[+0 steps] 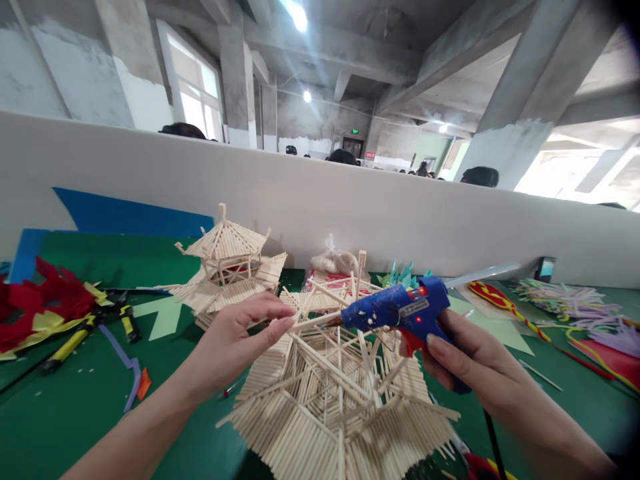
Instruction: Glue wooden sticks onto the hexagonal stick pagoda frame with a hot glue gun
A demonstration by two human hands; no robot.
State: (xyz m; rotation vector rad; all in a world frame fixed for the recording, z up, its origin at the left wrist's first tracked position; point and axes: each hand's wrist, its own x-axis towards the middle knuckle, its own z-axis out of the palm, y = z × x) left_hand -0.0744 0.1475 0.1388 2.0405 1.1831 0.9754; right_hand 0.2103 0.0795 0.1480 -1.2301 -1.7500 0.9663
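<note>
My right hand (pixel 463 350) is wrapped round a blue hot glue gun (pixel 395 310) with a red trigger and a small red light. Its nozzle points left and meets a thin wooden stick (pixel 317 322), whose other end is pinched between the thumb and forefinger of my left hand (pixel 245 337). Below both hands stands a model roof frame (pixel 325 407) built of many glued wooden sticks, with sloping slatted panels round an open lattice. A clear glue stick (pixel 485 275) juts from the back of the gun.
Behind on the left stands a finished-looking stick pavilion (pixel 227 260). Red and yellow paper pieces (pixel 45 307) and a yellow-black cutter (pixel 70 343) lie left. Coloured pipe cleaners (pixel 565 300) lie right. A white partition (pixel 320 207) borders the green table (pixel 185 427); people's heads show beyond.
</note>
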